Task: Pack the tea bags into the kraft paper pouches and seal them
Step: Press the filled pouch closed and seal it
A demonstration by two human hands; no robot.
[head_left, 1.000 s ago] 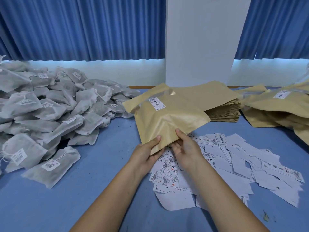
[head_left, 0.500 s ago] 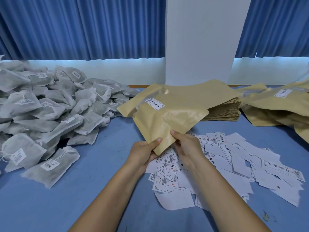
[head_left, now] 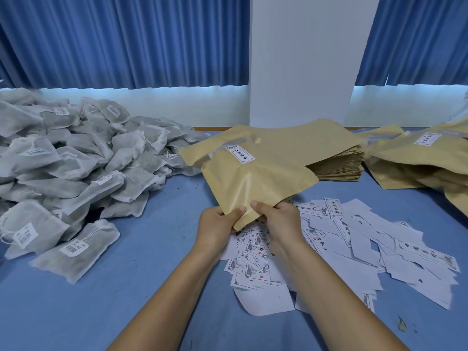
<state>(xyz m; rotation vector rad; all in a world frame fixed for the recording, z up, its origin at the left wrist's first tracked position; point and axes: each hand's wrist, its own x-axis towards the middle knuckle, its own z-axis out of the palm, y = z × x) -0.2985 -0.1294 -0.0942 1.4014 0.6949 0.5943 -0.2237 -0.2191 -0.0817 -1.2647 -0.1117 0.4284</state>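
A kraft paper pouch (head_left: 255, 181) with a white printed label is held above the blue table, tilted with its labelled end pointing away from me. My left hand (head_left: 217, 226) and my right hand (head_left: 276, 221) both pinch its near corner, thumbs on top. A large heap of grey mesh tea bags (head_left: 71, 168) with barcode tags fills the left side of the table. Behind the held pouch lies a stack of flat kraft pouches (head_left: 336, 163).
Loose white label slips (head_left: 354, 244) are scattered on the blue table (head_left: 126, 287) under and right of my hands. More labelled kraft pouches (head_left: 425, 160) are piled at the far right. A white pillar and blue curtains stand behind the table.
The pouch and both hands have shifted slightly left and toward me. Both hands keep their pinch on the same corner.
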